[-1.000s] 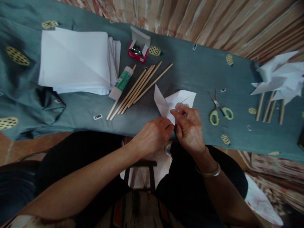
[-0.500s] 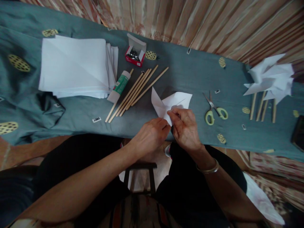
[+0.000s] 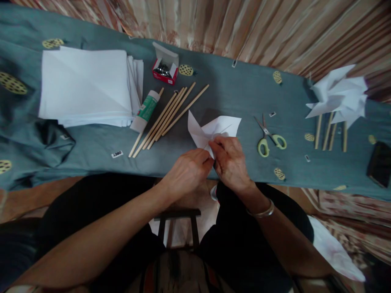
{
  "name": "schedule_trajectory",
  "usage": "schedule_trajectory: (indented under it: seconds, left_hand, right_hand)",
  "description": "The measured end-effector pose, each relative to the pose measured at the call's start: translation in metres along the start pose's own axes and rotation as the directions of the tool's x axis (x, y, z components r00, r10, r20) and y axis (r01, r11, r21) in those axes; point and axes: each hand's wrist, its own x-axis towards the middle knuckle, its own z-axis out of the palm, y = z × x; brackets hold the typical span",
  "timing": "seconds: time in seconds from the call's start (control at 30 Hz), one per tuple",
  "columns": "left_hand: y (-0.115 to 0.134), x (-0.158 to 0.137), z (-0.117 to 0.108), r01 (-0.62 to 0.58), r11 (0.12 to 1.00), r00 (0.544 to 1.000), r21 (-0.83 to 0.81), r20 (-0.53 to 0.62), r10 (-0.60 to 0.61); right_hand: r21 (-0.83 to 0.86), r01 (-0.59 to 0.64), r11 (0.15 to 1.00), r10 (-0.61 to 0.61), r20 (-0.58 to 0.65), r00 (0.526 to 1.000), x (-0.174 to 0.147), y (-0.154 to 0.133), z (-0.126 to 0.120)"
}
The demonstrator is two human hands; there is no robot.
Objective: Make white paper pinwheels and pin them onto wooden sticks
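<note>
Both hands meet on a piece of white paper (image 3: 224,125) with slits and bent-up corners, held just above the near edge of the table. My left hand (image 3: 193,167) pinches its near left corner, fingers closed. My right hand (image 3: 229,159) is closed on the same paper, with thumb and forefinger pressed near its middle; part of the sheet is hidden beneath the fingers. To the right of the hands lie open scissors (image 3: 269,136) with green handles. Several thin wooden sticks (image 3: 166,118) lie to the left, next to a glue stick (image 3: 147,109).
A stack of white paper (image 3: 85,85) sits at the left. Behind the sticks stands an open red box (image 3: 165,71) of small metal pins. Paper pinwheels (image 3: 340,95) on sticks lie at the right, near a dark phone (image 3: 379,165). A pleated curtain (image 3: 220,24) borders the far side.
The view has shifted slightly to the right, so the table things appear further left. Both hands keep their grip on the paper, with little visible movement.
</note>
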Motion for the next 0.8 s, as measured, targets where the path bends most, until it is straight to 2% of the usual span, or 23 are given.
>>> schedule_trajectory:
  seconds: [0.23,0.5,0.67,0.8]
  left_hand:
    - [0.000,0.002,0.001,-0.023,1.000,0.999,0.022,-0.028,0.023]
    - [0.002,0.003,-0.001,-0.004,1.000,1.000,0.016,0.026,0.003]
    - [0.002,0.004,-0.003,0.013,0.999,0.999,0.037,0.038,-0.015]
    - [0.003,0.006,-0.006,0.010,0.998,1.000,0.063,0.028,-0.012]
  right_hand:
    - [0.017,-0.009,1.000,0.008,0.009,1.000,0.009,0.001,-0.003]
    - [0.060,0.000,0.998,-0.001,0.008,1.000,0.007,0.001,0.000]
    - [0.136,0.015,0.991,-0.006,-0.061,0.998,0.007,0.010,-0.006]
    - [0.164,-0.078,0.983,0.105,-0.163,0.981,0.019,0.030,-0.017]
